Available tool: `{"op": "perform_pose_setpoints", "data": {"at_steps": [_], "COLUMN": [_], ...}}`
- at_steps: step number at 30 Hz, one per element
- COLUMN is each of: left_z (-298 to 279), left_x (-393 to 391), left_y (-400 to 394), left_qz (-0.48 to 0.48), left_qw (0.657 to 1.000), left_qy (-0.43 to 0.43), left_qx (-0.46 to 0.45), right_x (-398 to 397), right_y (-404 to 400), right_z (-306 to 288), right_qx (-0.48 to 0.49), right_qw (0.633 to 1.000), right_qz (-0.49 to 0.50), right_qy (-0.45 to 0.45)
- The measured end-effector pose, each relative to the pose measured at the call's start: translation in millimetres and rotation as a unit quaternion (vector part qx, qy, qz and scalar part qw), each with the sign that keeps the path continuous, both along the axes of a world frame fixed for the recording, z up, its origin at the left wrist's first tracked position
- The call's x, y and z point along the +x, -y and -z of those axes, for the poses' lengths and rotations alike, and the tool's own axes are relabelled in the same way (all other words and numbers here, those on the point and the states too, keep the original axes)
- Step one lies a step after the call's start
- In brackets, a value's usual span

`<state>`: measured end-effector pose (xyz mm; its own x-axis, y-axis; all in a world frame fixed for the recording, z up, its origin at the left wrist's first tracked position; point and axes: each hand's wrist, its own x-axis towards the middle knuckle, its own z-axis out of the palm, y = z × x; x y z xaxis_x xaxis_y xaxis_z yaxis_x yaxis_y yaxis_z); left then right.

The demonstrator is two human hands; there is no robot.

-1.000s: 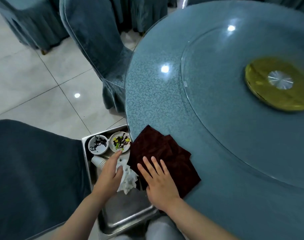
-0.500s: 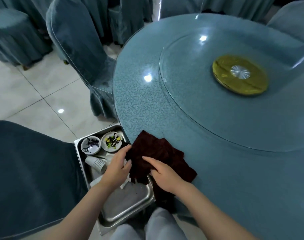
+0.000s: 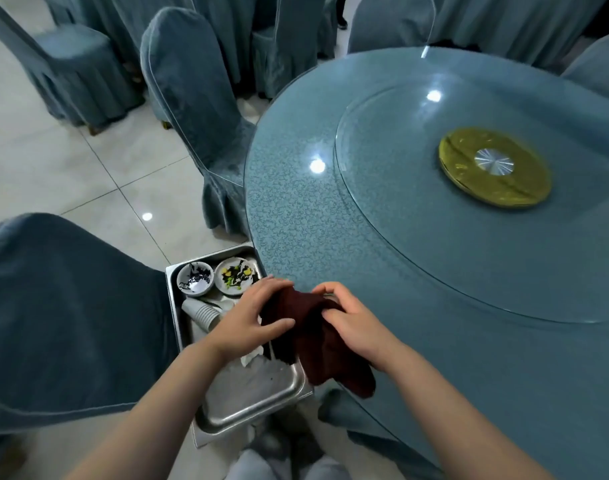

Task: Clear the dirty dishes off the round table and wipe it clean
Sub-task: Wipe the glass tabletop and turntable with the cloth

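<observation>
Gathering the dark red cloth (image 3: 313, 341) off the near edge of the round desk (image 3: 417, 271), a person now has it bunched between both hands, where half a second ago it still lay partly spread on the glass. The left hand (image 3: 251, 320) has its grip on the cloth's left side, thumb under and fingers over; the right hand (image 3: 351, 323) has its grip curled round the right side, with a loose tail hanging over the desk's rim. Just left of the desk's edge sits a steel tray (image 3: 254, 403) already carrying two soiled small dishes (image 3: 213, 278), stacked paper cups (image 3: 202, 311) and crumpled tissue (image 3: 253, 356) (the desk itself shows no dishes in view). With the clearing apparently finished, the bunching up suggests the wiping is about to start.
</observation>
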<state>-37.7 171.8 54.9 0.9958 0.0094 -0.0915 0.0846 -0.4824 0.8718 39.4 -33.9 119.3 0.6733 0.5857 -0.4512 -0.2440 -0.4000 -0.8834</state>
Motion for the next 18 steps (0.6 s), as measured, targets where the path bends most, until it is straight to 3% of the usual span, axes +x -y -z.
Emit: {"op": "perform_pose_setpoints", "data": {"at_steps": [6,9,13,15,18], "left_z": [-24,-31,-35,-38,-42], "left_x": [3,3,3,5,6], "left_y": [24,42,67,69,65], "left_qz": [0.04,0.055,0.001,-0.024,-0.072], "left_qw": [0.976,0.965,0.949,0.949,0.966], "left_qy": [0.071,0.062,0.043,0.004,-0.049], "left_qx": [0.201,0.25,0.312,0.314,0.243], "right_x": [5,10,11,12,8], "right_y": [7,9,15,23,39], "right_z": [-1,2,6,6,3], "right_qx": [-0.007,-0.036,-0.065,-0.156,-0.332], "right_qw": [0.996,0.99,0.988,0.969,0.902], "right_qz": [0.019,0.021,0.026,-0.019,-0.116], "right_qy": [0.087,0.131,0.135,0.188,0.251]}}
